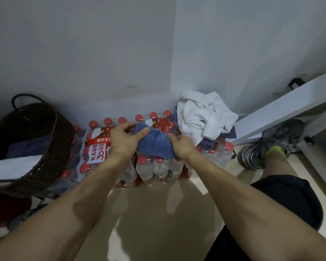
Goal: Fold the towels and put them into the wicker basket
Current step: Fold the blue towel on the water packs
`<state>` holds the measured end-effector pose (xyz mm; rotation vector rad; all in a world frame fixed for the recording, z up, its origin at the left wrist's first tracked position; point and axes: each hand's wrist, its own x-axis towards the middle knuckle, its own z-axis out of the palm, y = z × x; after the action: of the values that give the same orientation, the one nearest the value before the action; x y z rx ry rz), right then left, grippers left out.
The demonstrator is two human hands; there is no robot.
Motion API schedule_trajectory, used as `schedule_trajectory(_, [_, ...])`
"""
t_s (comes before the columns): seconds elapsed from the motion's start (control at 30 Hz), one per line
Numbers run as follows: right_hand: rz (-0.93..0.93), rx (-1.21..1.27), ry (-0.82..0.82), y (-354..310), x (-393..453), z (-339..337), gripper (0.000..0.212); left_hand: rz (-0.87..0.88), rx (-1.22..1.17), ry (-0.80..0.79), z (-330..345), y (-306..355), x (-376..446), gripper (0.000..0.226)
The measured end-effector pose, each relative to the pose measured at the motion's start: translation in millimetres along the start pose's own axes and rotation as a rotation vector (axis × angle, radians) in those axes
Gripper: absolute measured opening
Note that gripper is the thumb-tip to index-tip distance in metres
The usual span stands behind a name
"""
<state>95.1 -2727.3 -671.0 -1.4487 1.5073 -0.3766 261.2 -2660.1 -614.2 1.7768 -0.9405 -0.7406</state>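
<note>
A folded blue towel (154,143) rests on top of shrink-wrapped packs of water bottles (94,151). My left hand (125,139) grips its left end, thumb on top. My right hand (183,146) holds its right edge. To the right, a crumpled white towel (203,115) lies heaped over a darker blue cloth (231,133) on the bottles. The dark wicker basket (51,147) stands at the left, tilted toward me, with a folded white towel (13,166) and a folded dark blue one (28,147) inside.
A pale wall (120,53) rises right behind the bottle packs. A white shelf board (290,108) slants in at the right, above my shoe (271,144) and bent knee. Beige floor (158,213) lies between my arms. Red items (9,206) sit under the basket.
</note>
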Motion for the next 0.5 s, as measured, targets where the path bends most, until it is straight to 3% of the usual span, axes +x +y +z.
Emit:
schedule_trajectory(0.1, [0.108,0.191,-0.121,-11.3,-3.1,-14.7,0.029,0.2,0.147,-0.071,-6.2,19.1,6.0,0.033])
schedule_trajectory(0.2, [-0.074,0.205,-0.048,-27.1,-11.4,-29.0,0.01,0.342,0.33,-0.227,-19.3,46.6,9.0,0.029])
schedule_trajectory(0.3, [-0.388,0.236,-0.115,-53.1,-33.3,-33.8,0.064,0.429,0.401,-0.446,-35.8,74.5,3.8,0.028])
schedule_trajectory(0.37, [-0.589,0.191,-0.265,-70.7,-52.1,-31.6,0.084,0.439,0.346,-0.569,-44.4,89.4,-2.9,0.029])
schedule_trajectory(0.43, [-0.75,0.098,-0.399,-80.1,-62.8,-26.1,0.08,0.432,0.301,-0.619,-56.0,101.0,-7.5,0.03])
schedule_trajectory(0.5, [-0.747,-0.006,-0.44,-85.1,-66.6,-21.8,0.058,0.428,0.29,-0.625,-72.9,107.8,-8.5,0.029])
